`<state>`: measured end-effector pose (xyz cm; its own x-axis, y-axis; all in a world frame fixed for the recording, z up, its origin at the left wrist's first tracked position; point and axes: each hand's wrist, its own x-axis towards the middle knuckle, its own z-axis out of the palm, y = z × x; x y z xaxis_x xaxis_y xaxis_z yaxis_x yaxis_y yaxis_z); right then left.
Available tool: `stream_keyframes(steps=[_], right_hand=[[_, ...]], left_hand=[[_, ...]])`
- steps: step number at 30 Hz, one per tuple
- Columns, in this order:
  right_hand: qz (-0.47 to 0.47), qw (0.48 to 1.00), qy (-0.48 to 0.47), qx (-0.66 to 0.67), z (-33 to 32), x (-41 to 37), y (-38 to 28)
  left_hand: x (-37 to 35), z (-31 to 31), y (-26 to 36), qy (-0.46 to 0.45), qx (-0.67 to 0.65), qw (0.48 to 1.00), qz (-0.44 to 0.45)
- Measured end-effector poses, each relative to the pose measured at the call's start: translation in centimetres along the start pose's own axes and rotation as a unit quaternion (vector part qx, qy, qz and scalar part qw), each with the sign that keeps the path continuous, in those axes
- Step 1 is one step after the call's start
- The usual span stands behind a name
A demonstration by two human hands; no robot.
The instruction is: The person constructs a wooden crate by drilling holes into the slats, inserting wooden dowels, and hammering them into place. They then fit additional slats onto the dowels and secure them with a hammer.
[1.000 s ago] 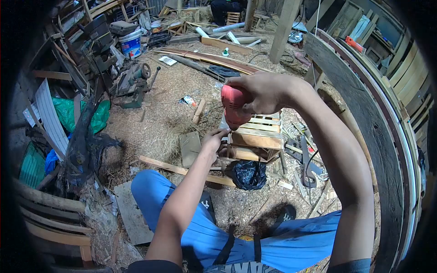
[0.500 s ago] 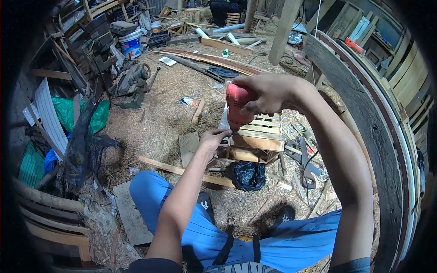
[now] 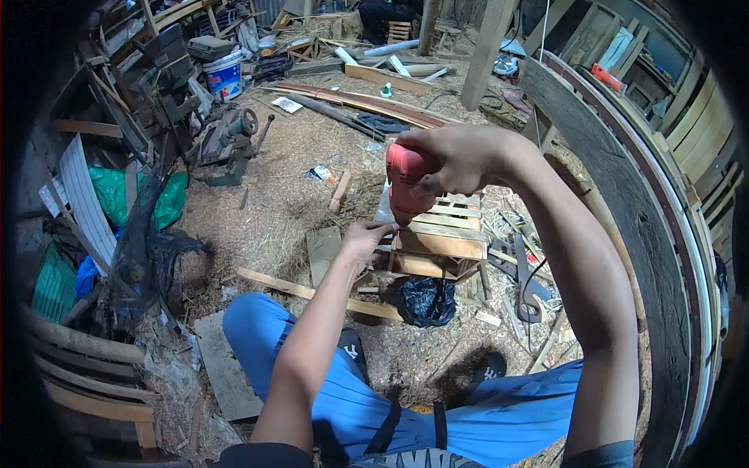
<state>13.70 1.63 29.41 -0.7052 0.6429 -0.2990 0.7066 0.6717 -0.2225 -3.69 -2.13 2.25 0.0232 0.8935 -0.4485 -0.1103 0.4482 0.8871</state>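
My right hand (image 3: 462, 160) is wrapped around a red power drill (image 3: 406, 178), held upright with its nose pointing down. The drill's tip meets the near left corner of a small slatted wooden crate (image 3: 443, 245). At that same corner my left hand (image 3: 363, 240) grips the crate's edge, its fingertips close beside the drill tip. The lower fingers of this hand are partly hidden behind the wood. A black plastic bag (image 3: 427, 301) lies on the ground just in front of the crate.
A long wooden strip (image 3: 312, 294) runs along the ground by my knee. Right of the crate lie a handsaw (image 3: 529, 306) and wood scraps. A heavy dark beam (image 3: 624, 203) stands along the right. Farther back are a bench vise (image 3: 234, 132), a paint bucket (image 3: 225, 76) and long boards (image 3: 367, 101).
Almost nothing differs. The drill and my right hand have shifted very slightly, while my left hand stays at the crate's corner.
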Motion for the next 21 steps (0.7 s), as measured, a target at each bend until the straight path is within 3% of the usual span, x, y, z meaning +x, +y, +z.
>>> stream_keyframes(steps=[4,13,21], right_hand=[[0.031,0.999,-0.024,0.011,-0.5,-0.2,-0.7],[0.019,0.999,0.018,0.032,-0.1,-0.4,1.9],[-0.063,0.996,0.067,0.006,-0.2,-1.2,2.1]], left_hand=[[0.4,-0.2,-0.5,0.012,0.006,1.000,0.007],[-0.3,0.0,-0.2,-0.001,0.003,1.000,-0.001],[0.0,-0.1,0.0,-0.035,-0.001,0.999,-0.013]])
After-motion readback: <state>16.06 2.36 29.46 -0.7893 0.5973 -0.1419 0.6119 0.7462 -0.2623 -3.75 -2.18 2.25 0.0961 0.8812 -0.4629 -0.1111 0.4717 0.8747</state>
